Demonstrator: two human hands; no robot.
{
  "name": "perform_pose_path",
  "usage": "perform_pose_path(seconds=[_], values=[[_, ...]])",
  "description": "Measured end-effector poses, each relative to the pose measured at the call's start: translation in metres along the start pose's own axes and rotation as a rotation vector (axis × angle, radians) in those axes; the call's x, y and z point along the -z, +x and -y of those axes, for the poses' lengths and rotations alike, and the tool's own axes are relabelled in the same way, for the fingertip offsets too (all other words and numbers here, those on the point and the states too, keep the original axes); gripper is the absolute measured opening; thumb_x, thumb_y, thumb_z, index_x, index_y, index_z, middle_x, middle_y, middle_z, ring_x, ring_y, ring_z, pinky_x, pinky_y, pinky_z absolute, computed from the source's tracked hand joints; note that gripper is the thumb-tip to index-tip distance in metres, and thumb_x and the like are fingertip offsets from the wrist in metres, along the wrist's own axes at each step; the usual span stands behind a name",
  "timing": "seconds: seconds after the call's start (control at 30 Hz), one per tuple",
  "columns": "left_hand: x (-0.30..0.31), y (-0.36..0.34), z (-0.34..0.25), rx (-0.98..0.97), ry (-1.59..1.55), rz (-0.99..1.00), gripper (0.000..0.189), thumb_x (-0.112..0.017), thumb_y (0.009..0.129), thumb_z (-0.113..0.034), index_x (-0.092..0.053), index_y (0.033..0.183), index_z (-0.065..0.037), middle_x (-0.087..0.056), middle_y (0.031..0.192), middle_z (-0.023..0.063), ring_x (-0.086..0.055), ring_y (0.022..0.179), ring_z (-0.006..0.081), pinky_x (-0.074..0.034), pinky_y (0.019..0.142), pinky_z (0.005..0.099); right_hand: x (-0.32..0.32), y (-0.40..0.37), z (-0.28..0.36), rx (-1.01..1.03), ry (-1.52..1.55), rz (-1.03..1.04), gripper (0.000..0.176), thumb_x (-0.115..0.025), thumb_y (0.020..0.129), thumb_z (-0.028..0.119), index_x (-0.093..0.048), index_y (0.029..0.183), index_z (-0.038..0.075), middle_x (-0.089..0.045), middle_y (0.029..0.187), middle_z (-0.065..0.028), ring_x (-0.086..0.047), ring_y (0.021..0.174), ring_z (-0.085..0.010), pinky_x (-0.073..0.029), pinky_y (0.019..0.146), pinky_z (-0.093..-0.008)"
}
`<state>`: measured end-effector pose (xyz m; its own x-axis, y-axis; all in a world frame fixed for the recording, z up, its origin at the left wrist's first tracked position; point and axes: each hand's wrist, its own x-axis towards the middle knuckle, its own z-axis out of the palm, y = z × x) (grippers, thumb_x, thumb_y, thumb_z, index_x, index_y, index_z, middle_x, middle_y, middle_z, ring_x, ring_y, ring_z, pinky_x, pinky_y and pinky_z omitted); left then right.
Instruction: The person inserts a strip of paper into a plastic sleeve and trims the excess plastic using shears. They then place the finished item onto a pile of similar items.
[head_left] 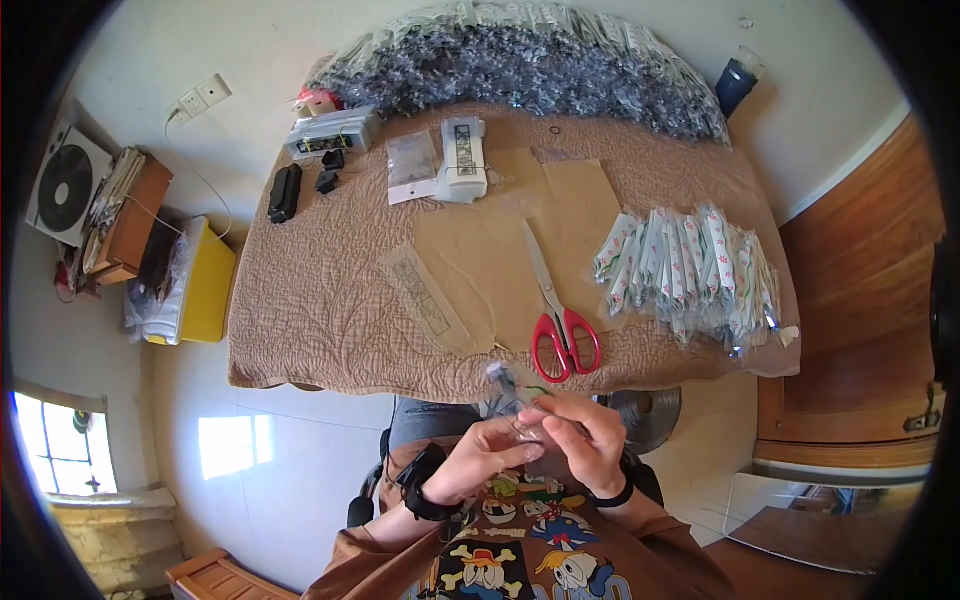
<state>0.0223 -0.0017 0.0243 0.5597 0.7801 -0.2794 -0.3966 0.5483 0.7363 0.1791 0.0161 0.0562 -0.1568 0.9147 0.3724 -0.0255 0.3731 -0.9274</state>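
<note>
Well, clear packet [503, 388] between 2 hands [484, 464] [588, 446]

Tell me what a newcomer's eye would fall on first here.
Probably the long bank of shiny, bluish-grey packets curving along the table's far edge, by far the biggest mass on the quilted cloth. Next, perhaps, the red-handled scissors, bright against the brown sheet near the middle. After that, likely the left hand and right hand, pinching some clear plastic just off the near edge.
</note>
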Motion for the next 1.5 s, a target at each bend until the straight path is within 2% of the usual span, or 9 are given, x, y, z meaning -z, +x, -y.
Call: perform_pose_path(seconds=[0.27, 0.43, 0.47, 0.57, 0.67, 0.83, 1.13, 1.2, 1.5], values=[[0.001, 0.006, -0.006, 0.130, 0.017, 0.254, 0.021, -0.054, 0.086, -0.006, -0.056, 0.105, 0.002, -0.063, 0.095, 0.0119, -0.060, 0.090, 0.0185, -0.046, 0.083, 0.0295, 0.007, 0.013, 0.001, 0.079, -0.034, 0.182, 0.015, -0.055, 0.083, 0.001, -0.060, 0.096, -0.003, -0.065, 0.087, -0.0144, -0.064, 0.081, -0.0214, -0.049, 0.071, -0.0305], [0.006, 0.004, -0.004, 0.062, 0.118, 0.253, 0.017, -0.051, 0.089, -0.008, -0.058, 0.099, 0.002, -0.064, 0.091, 0.0116, -0.061, 0.087, 0.0173, -0.048, 0.080, 0.0296, 0.005, 0.016, -0.001, 0.190, -0.100, 0.218, 0.017, -0.054, 0.083, 0.002, -0.059, 0.099, -0.001, -0.065, 0.089, -0.0132, -0.063, 0.082, -0.0200, -0.048, 0.073, -0.0314], [0.009, 0.004, -0.003, -0.008, 0.033, 0.123, 0.016, -0.050, 0.089, -0.009, -0.059, 0.097, 0.002, -0.064, 0.091, 0.0122, -0.061, 0.087, 0.0182, -0.048, 0.079, 0.0302, 0.006, 0.014, -0.001, 0.189, -0.099, 0.219, 0.017, -0.054, 0.083, 0.002, -0.059, 0.099, -0.001, -0.065, 0.089, -0.0132, -0.063, 0.082, -0.0200, -0.048, 0.073, -0.0314], [0.019, 0.006, -0.002, -0.154, -0.136, -0.138, 0.017, -0.049, 0.089, -0.010, -0.060, 0.093, 0.002, -0.064, 0.091, 0.0135, -0.061, 0.086, 0.0200, -0.048, 0.079, 0.0312, 0.008, 0.001, -0.002, -0.048, -0.039, -0.052, 0.019, -0.052, 0.085, 0.003, -0.057, 0.103, -0.002, -0.065, 0.088, -0.0137, -0.062, 0.082, -0.0205, -0.048, 0.074, -0.0314], [0.031, 0.011, -0.009, -0.473, -0.340, -0.312, 0.019, -0.049, 0.089, -0.014, -0.058, 0.095, 0.001, -0.063, 0.096, 0.0150, -0.061, 0.089, 0.0237, -0.047, 0.083, 0.0364, 0.007, -0.016, -0.008, -0.213, 0.108, -0.081, 0.020, -0.051, 0.086, 0.004, -0.055, 0.105, -0.002, -0.064, 0.086, -0.0143, -0.062, 0.080, -0.0203, -0.047, 0.073, -0.0306], [0.023, 0.010, -0.021, -0.501, -0.422, -0.429, 0.020, -0.048, 0.089, -0.012, -0.061, 0.090, 0.003, -0.063, 0.094, 0.0174, -0.061, 0.087, 0.0236, -0.047, 0.082, 0.0352, -0.001, -0.041, -0.015, -0.457, 0.331, -0.093, 0.022, -0.050, 0.087, 0.005, -0.054, 0.107, -0.003, -0.062, 0.082, -0.0151, -0.060, 0.077, -0.0199, -0.047, 0.069, -0.0297], [0.024, 0.008, -0.012, -0.482, -0.174, -0.367, 0.021, -0.051, 0.088, -0.015, -0.060, 0.096, 0.001, -0.062, 0.098, 0.0162, -0.060, 0.094, 0.0232, -0.044, 0.088, 0.0350, -0.004, -0.037, -0.009, -0.525, 0.318, 0.004, 0.023, -0.050, 0.088, 0.007, -0.053, 0.108, -0.004, -0.060, 0.077, -0.0137, -0.058, 0.069, -0.0195, -0.047, 0.064, -0.0297], [0.025, 0.005, -0.013, -0.469, 0.068, -0.311, 0.021, -0.052, 0.088, -0.015, -0.060, 0.097, 0.002, -0.063, 0.098, 0.0161, -0.059, 0.095, 0.0235, -0.043, 0.089, 0.0349, 0.001, -0.035, -0.010, -0.646, 0.490, 0.021, 0.023, -0.049, 0.088, 0.010, -0.053, 0.107, -0.003, -0.057, 0.070, -0.0098, -0.054, 0.062, -0.0162, -0.044, 0.057, -0.0266], [0.005, 0.002, -0.014, -0.093, 0.020, -0.172, 0.025, -0.053, 0.086, -0.006, -0.058, 0.108, 0.003, -0.060, 0.108, 0.0139, -0.055, 0.103, 0.0225, -0.039, 0.093, 0.0349, -0.004, -0.039, -0.038, -0.988, 1.523, 0.012, 0.019, -0.048, 0.090, 0.016, -0.053, 0.102, 0.002, -0.043, 0.058, 0.0006, -0.040, 0.047, -0.0083, -0.031, 0.044, -0.0196]])
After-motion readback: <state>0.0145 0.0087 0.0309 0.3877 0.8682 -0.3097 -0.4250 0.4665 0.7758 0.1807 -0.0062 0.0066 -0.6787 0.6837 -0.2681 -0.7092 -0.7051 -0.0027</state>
